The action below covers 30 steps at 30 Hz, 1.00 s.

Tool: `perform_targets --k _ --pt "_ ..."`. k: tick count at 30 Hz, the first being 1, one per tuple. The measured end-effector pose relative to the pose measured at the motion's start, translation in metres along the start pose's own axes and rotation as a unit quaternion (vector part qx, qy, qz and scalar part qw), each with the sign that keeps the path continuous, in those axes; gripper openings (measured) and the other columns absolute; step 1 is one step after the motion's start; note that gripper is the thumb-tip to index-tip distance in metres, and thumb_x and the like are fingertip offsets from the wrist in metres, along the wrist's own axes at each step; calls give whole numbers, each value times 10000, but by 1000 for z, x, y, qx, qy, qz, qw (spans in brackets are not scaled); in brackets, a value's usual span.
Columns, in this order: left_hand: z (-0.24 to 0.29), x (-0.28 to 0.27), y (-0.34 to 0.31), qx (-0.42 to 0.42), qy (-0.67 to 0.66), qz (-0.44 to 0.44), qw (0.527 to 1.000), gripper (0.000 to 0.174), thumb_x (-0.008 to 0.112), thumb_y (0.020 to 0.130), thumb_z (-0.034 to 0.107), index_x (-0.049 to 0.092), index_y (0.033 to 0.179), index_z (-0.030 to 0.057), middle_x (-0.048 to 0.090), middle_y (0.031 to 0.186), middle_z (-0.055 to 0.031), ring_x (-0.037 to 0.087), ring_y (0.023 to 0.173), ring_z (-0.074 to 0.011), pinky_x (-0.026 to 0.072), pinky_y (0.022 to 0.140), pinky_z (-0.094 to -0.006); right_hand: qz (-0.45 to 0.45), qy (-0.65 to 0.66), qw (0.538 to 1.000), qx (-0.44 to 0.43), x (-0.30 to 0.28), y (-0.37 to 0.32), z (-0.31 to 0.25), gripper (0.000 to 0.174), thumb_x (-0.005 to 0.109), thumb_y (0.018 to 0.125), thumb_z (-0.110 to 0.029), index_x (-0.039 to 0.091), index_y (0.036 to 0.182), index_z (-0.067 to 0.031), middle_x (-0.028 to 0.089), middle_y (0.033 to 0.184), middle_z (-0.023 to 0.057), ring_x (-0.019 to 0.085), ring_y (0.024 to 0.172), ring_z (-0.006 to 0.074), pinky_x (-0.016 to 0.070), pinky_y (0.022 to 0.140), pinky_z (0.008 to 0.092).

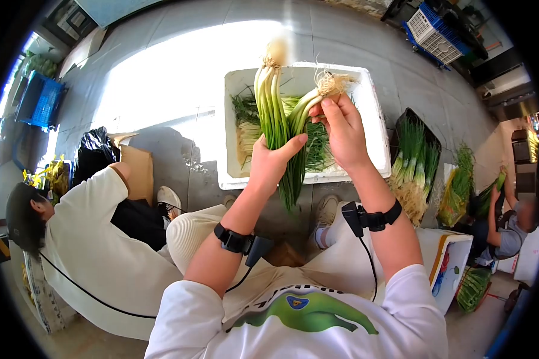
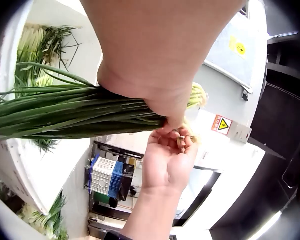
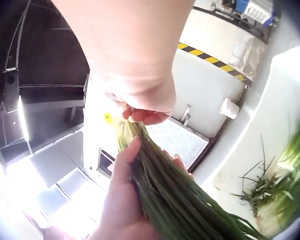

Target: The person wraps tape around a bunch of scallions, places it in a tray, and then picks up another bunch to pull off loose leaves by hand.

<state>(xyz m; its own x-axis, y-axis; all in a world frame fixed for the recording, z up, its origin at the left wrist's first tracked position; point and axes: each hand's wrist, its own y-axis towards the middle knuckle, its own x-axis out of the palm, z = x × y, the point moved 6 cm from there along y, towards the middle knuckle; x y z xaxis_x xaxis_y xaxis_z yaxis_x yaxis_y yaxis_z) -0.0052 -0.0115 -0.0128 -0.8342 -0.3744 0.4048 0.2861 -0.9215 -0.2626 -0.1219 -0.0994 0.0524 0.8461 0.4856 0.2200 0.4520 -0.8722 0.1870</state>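
Observation:
My left hand (image 1: 272, 160) is wrapped round a bunch of green onions (image 1: 269, 99), gripping it at the green leaves with the white ends and roots pointing away from me. My right hand (image 1: 345, 130) pinches part of the bunch just below the stringy roots (image 1: 332, 84), where those stalks fan out to the right. In the left wrist view the long dark leaves (image 2: 75, 112) trail off to the left. The right wrist view shows the left thumb lying along the stalks (image 3: 157, 175). Beneath both hands stands a white foam box (image 1: 374, 119) with more greens (image 1: 318, 149) inside.
Right of the box, a black crate holds more green onions (image 1: 414, 152), with bagged greens (image 1: 459, 188) beside it. A person (image 1: 96, 239) sits close on my left near a cardboard box (image 1: 139, 173). Another person (image 1: 506, 239) handles greens at far right.

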Motion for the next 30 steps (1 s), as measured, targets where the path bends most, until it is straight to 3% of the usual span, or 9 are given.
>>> perform_targets --k 7,11,16,18,20,22,24,28,30 --pt "-4 0 -4 18 86 5 996 337 789 826 214 661 1042 -11 667 904 -11 592 785 -76 485 713 -246 30 -34 999 -19 -16 -8 10 173 503 1019 -176 563 966 -24 653 868 47 592 796 101 484 750 269" --pt "-6 -4 1 2 47 2 999 347 763 850 201 663 1100 -17 673 914 -20 595 797 -82 491 736 -249 2 -20 1000 -13 -18 -5 8 177 504 1018 -178 569 968 -21 651 877 44 589 804 99 483 742 270" --pt "2 -9 14 31 -48 -8 998 361 667 911 159 644 1227 -15 675 1109 -85 602 999 -121 471 889 -290 -8 11 1000 -6 -28 -5 7 180 503 1014 -177 580 970 -21 633 859 35 567 785 98 472 736 271" --pt "10 -15 17 30 29 -13 999 340 579 935 160 631 1203 -43 648 1233 -155 602 1100 -190 469 946 -320 -8 15 1000 -2 -31 -4 4 183 505 1011 -176 586 969 -17 619 843 31 551 768 98 467 727 272" --pt "32 -19 16 90 99 11 991 309 593 910 153 664 1132 -51 650 1235 -159 599 1141 -217 453 980 -337 -15 -14 1000 -12 -35 -4 0 185 504 1009 -175 590 970 -16 611 842 30 541 767 98 462 724 269" --pt "51 -24 11 47 142 38 988 321 643 883 172 679 1128 -32 652 1232 -160 591 1169 -228 423 1023 -342 -23 -18 999 -14 -35 -3 -6 184 505 1007 -174 594 975 -16 611 851 27 541 773 96 461 729 267" --pt "60 -27 12 96 158 29 982 429 772 833 180 667 1201 -11 691 1107 -87 637 968 -137 499 889 -301 -53 -28 998 14 -28 -4 -5 184 510 1003 -176 596 979 -15 612 863 26 543 775 94 464 736 267" --pt "52 -7 8 87 140 -50 985 662 891 720 193 607 1268 -46 647 939 -7 603 873 -88 497 798 -244 -102 6 990 99 1 -12 12 159 534 995 -160 595 987 -13 613 876 15 541 781 78 463 708 250" --pt "45 -2 8 71 115 -56 989 270 859 695 49 597 757 28 672 1043 -103 619 930 -161 479 813 -308 -115 6 989 96 7 -13 19 148 542 993 -156 588 982 -16 600 864 1 526 776 67 448 684 234"
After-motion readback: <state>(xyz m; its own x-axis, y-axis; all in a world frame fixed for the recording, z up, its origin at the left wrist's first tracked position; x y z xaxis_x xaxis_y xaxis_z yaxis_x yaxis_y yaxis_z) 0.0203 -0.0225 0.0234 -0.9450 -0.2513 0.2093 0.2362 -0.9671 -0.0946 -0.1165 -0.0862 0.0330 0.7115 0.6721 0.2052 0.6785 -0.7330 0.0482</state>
